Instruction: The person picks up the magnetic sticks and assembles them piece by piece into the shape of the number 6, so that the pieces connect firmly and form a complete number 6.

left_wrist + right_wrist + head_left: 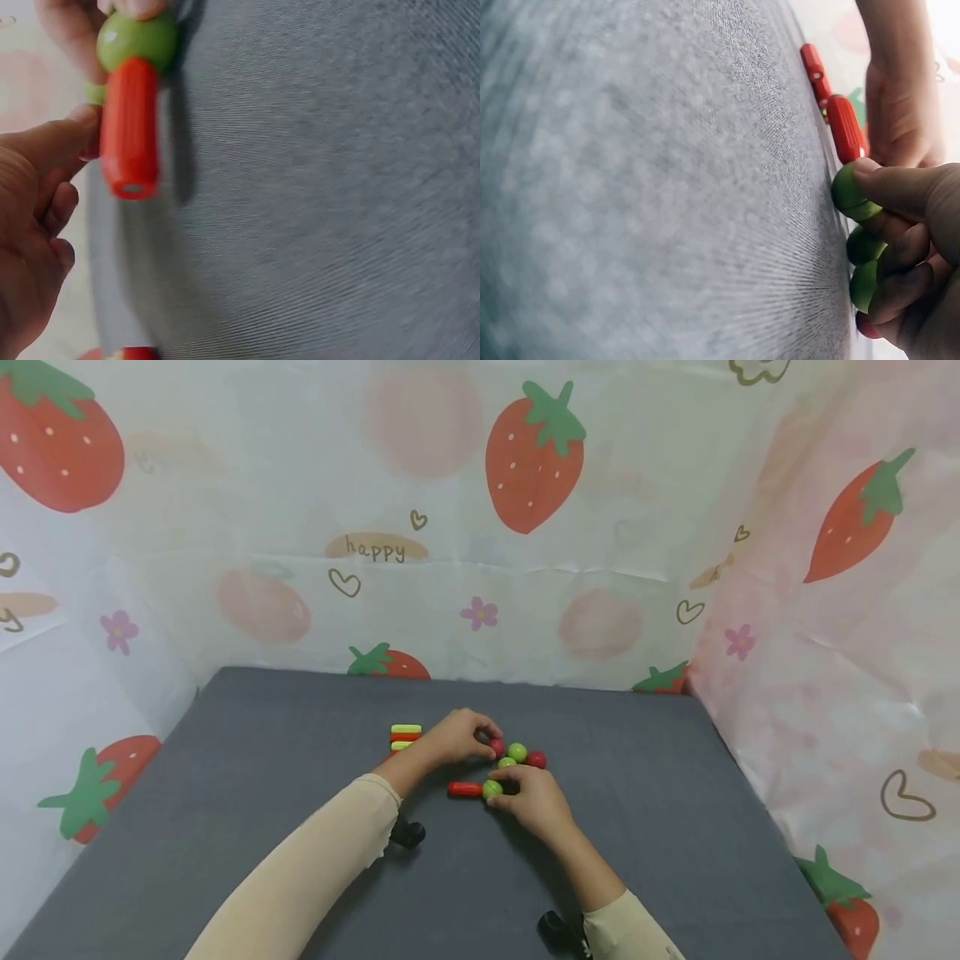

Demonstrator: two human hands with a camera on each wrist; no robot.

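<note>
My right hand [538,800] pinches a green ball [492,789] between thumb and fingers. Against that ball's left side is the end of a red ridged stick [464,789]; whether the two are joined I cannot tell. In the left wrist view a small hole shows in the free end of the red stick [131,135]. Farther back, my left hand [456,737] holds a dark red ball [497,747] at its fingertips. Close by on the table lie a green ball [517,752], another green ball [507,762] and a second red ball [536,759].
Yellow and red sticks [406,730] lie in a row behind the left forearm, which partly hides them. A grey cloth [637,827] covers the table. Strawberry-print sheets [465,510] stand behind it and at both sides. Black wrist devices [407,833] sit under the forearms.
</note>
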